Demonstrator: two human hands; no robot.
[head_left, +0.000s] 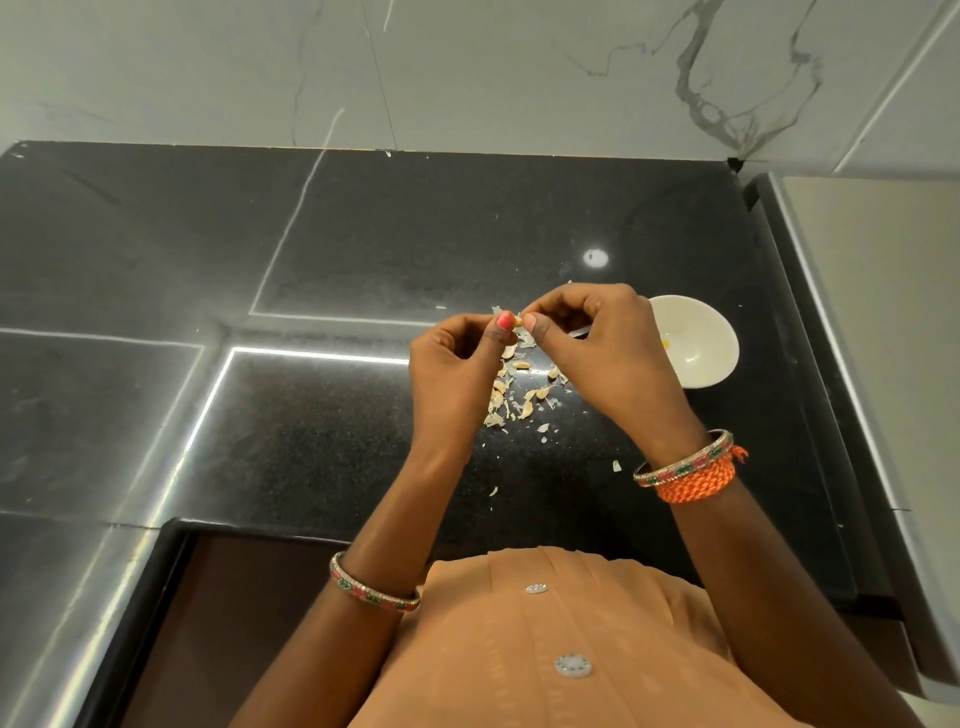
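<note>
Nearest us, our orange shirt (545, 649) met the edge of the black counter (337, 457). Above the counter, our left hand (457, 358) and right hand (597, 343) both pinched one small yellowish clove (517, 322) between thumb and curled fingertips. Loose peels (511, 400) lay scattered beneath them. Just beyond, to the right, stood a white bowl (701, 322).
</note>
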